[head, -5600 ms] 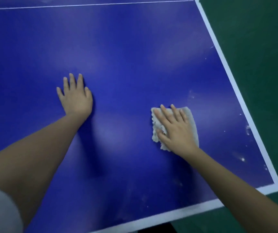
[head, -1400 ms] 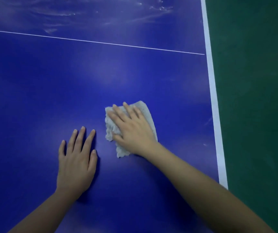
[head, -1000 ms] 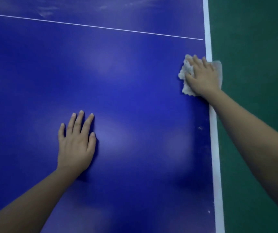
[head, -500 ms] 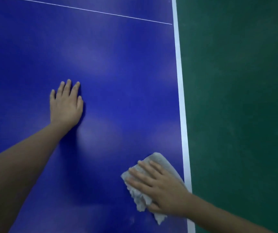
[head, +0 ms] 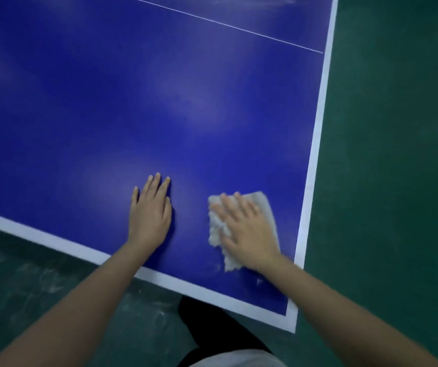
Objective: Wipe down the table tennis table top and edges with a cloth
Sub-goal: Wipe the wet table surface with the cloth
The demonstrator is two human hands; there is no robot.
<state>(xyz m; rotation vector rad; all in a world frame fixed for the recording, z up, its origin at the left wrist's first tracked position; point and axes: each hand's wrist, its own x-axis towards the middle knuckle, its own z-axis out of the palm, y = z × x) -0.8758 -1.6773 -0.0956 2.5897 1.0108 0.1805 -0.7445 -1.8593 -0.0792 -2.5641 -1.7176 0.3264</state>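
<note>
Cloth (head: 262, 205) wiping near table (head: 159, 102) corner.
Right hand (head: 247, 231) pressing flat, fingers spread wide, pinning cloth for the wipe; left hand (head: 150, 215) lying open beside it, likely bracing.

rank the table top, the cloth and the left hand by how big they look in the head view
1. table top, by far the largest.
2. cloth and left hand: look alike; the right hand covers part of the cloth, so no ranking.
</note>
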